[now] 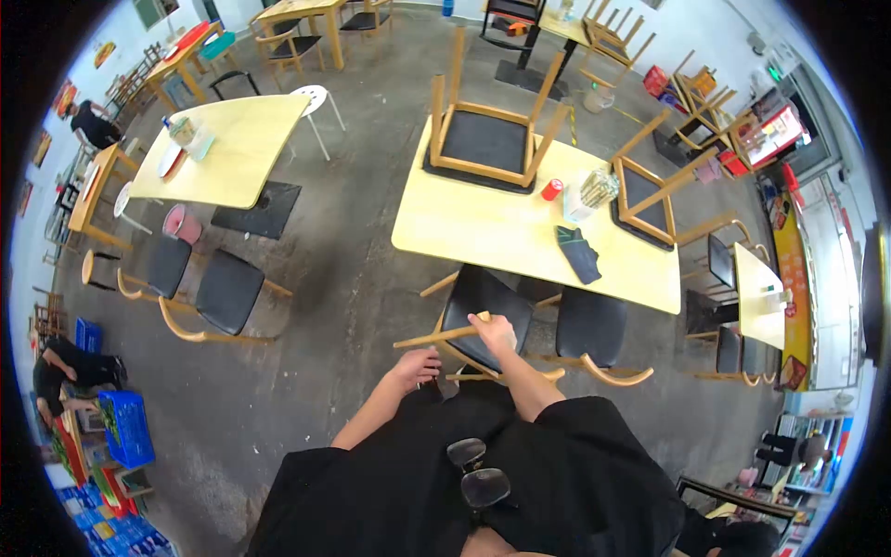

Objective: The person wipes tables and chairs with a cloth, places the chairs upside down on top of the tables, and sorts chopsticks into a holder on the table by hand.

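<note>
In the head view my right hand point(497, 334) is closed around a wooden bar of a chair point(483, 311) with a black seat. This chair stands at the near side of a pale yellow table point(445, 232), directly in front of me. My left hand point(413, 369) is just left of the chair's frame, its fingers loosely bent and apart. Below its fingertips is a small greyish patch that I cannot make out. A second black-seated chair point(591, 325) stands to the right. On the table lies a dark cloth or glove-like item point(578, 254).
Upturned chairs point(484, 139) rest on the table, beside a red can point(552, 189) and a container of chopsticks point(594, 193). Another table point(232, 139) with chairs point(232, 290) stands left. A person point(74, 367) bends near blue crates point(128, 427) at far left.
</note>
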A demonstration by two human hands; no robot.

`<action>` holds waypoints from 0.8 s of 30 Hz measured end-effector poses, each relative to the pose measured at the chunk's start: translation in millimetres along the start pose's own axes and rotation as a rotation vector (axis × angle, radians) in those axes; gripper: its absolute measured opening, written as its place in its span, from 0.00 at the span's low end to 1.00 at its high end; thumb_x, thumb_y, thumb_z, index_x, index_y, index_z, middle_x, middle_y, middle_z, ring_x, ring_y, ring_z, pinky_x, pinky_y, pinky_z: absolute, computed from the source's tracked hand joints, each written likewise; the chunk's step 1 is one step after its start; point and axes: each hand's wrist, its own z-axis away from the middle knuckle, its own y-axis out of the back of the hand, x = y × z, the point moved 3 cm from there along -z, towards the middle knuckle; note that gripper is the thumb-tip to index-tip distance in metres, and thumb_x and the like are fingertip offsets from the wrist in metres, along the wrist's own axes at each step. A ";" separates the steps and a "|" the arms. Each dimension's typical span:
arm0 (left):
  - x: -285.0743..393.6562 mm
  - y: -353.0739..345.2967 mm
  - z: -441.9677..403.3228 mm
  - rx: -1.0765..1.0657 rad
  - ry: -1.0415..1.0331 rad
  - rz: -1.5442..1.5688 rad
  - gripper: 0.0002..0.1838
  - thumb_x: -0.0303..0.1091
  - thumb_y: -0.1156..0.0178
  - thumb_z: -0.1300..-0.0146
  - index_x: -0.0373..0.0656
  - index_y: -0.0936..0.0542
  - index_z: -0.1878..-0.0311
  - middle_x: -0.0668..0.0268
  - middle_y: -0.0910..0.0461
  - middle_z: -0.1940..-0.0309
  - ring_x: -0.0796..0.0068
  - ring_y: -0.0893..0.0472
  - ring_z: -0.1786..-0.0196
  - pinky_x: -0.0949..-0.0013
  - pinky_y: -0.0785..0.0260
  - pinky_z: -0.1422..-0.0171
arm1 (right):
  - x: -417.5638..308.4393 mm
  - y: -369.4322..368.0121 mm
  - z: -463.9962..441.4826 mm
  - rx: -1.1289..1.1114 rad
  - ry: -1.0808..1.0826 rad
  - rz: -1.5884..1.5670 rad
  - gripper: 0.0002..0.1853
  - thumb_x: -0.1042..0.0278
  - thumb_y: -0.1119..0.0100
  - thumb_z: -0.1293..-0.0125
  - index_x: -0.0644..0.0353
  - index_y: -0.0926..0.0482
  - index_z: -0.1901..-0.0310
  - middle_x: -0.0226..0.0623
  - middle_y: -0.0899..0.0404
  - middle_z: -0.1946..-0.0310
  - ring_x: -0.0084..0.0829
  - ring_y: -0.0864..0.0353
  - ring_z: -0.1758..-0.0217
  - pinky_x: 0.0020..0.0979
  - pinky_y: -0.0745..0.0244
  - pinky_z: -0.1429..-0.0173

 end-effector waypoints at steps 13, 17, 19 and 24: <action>-134.0 145.1 40.0 0.697 0.045 0.997 0.41 0.62 0.52 0.26 0.45 0.42 0.20 0.54 0.43 0.21 0.48 0.39 0.22 0.41 0.47 0.21 | -92.3 -4.9 61.9 -0.468 0.289 -0.584 0.15 0.60 0.27 0.37 0.59 0.22 0.73 0.29 0.29 0.86 0.23 0.31 0.87 0.30 0.39 0.82; -95.4 121.1 104.2 0.757 -0.057 1.339 0.46 0.66 0.43 0.32 0.51 0.43 0.19 0.54 0.48 0.19 0.48 0.43 0.20 0.38 0.51 0.20 | -66.2 53.9 79.7 -0.680 0.227 -1.049 0.15 0.59 0.30 0.34 0.62 0.23 0.64 0.32 0.28 0.81 0.26 0.31 0.86 0.33 0.35 0.81; -75.4 128.1 124.8 0.705 -0.426 1.400 0.41 0.65 0.40 0.33 0.50 0.37 0.26 0.54 0.39 0.26 0.51 0.36 0.27 0.43 0.44 0.25 | -45.0 74.9 73.6 -0.785 0.155 -1.205 0.18 0.49 0.36 0.30 0.59 0.21 0.61 0.34 0.31 0.84 0.30 0.31 0.85 0.38 0.32 0.77; -47.2 185.6 174.9 0.529 -0.997 1.298 0.22 0.58 0.37 0.31 0.51 0.29 0.68 0.68 0.27 0.77 0.73 0.26 0.72 0.65 0.32 0.62 | -2.3 84.5 51.4 -0.921 0.204 -1.342 0.26 0.32 0.47 0.30 0.49 0.18 0.64 0.34 0.33 0.87 0.35 0.35 0.86 0.40 0.35 0.70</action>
